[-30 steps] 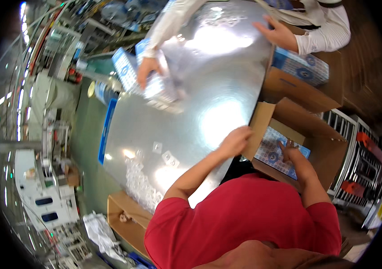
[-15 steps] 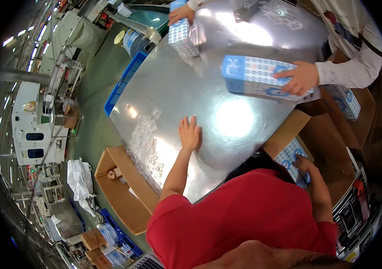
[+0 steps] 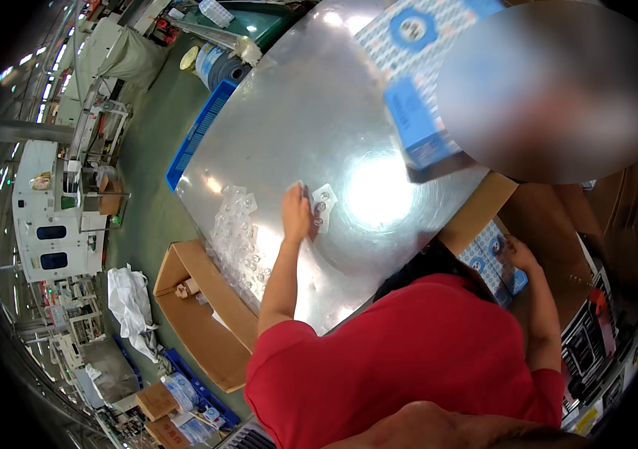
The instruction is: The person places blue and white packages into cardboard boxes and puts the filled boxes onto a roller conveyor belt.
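**Left hand [image 3: 296,215] over the table, right hand [image 3: 522,256] in a box**

In the head view, the left hand is at the middle of a shiny metal table [image 3: 274,142], its fingers bent and close together. Whether it has hold of anything I cannot tell. Just to its right lies a clear plastic piece [image 3: 324,200] with round bumps; a heap of similar pieces [image 3: 235,228] spreads along the table's left side.

The right hand reaches into an open cardboard box [image 3: 551,224] at the table's right edge. Its fingers are bent at the far edge of blue-and-white packs [image 3: 485,254], which lie inside the box; I cannot tell whether they grip one or just touch it.

Larger in view, a patterned blue-and-white carton [image 3: 409,45] is at the upper right, partly covered by a blur. A blue crate [image 3: 198,138] stands along the table's upper left edge, and another open carton [image 3: 207,307] sits beside the lower left one.
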The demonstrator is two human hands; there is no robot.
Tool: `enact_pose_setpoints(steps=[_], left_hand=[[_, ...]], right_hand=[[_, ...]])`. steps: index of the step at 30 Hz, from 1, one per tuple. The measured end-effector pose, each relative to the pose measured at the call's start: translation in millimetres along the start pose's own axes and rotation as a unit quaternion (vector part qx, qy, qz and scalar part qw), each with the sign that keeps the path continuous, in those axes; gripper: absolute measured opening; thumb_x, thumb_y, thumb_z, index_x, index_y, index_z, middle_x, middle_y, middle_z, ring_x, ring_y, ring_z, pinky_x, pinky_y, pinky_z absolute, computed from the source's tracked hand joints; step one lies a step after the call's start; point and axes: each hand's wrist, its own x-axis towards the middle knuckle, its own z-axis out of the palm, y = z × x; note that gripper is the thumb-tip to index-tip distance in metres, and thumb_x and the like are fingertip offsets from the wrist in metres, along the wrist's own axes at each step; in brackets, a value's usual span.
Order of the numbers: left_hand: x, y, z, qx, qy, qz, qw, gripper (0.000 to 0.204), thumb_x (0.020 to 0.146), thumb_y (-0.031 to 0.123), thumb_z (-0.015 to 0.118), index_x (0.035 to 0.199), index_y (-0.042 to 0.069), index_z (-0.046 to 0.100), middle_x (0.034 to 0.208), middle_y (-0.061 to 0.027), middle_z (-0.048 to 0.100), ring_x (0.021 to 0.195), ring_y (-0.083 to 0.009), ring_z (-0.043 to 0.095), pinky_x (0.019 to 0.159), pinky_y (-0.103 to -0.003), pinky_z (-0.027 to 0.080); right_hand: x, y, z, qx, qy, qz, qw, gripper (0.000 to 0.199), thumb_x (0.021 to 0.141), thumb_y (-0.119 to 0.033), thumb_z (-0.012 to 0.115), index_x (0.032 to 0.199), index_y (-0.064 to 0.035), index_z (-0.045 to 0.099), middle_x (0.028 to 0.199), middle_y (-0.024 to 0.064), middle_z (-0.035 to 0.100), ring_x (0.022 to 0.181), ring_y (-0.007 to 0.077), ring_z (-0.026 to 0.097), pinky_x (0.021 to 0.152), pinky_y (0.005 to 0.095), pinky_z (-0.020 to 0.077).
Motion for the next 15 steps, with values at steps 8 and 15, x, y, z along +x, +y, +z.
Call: enact_pose_setpoints(steps=[8, 15], left_hand=[[-18.3, 73.4, -5.8, 0.174, 0.015, 0.034, 0.984, 0.057, 0.076, 0.029, 0.067, 0.123, 0.006, 0.047, 0.124, -0.0188, 0.042, 0.113, -0.0329, 0.040, 0.091, -0.040, 0.034], [16.7, 45.0, 44.5, 0.111, 0.104, 0.024, 0.988, 0.013, 0.080, 0.022, 0.062, 0.090, 0.015, 0.063, 0.084, -0.0027, 0.056, 0.082, -0.0255, 0.052, 0.071, -0.037, 0.044]], right_hand=[[-26.0, 30.6, -3.8, 0.030, -0.050, 0.042, 0.997, 0.051, 0.078, -0.018, 0.061, 0.123, 0.0015, 0.047, 0.091, 0.0149, 0.063, 0.078, 0.0201, 0.061, 0.068, 0.0309, 0.0489], [-32.2, 3.2, -3.7, -0.004, -0.004, -0.001, 1.000, 0.049, 0.078, -0.020, 0.062, 0.121, 0.0008, 0.049, 0.092, 0.0146, 0.063, 0.081, 0.0204, 0.061, 0.069, 0.0308, 0.0489]])
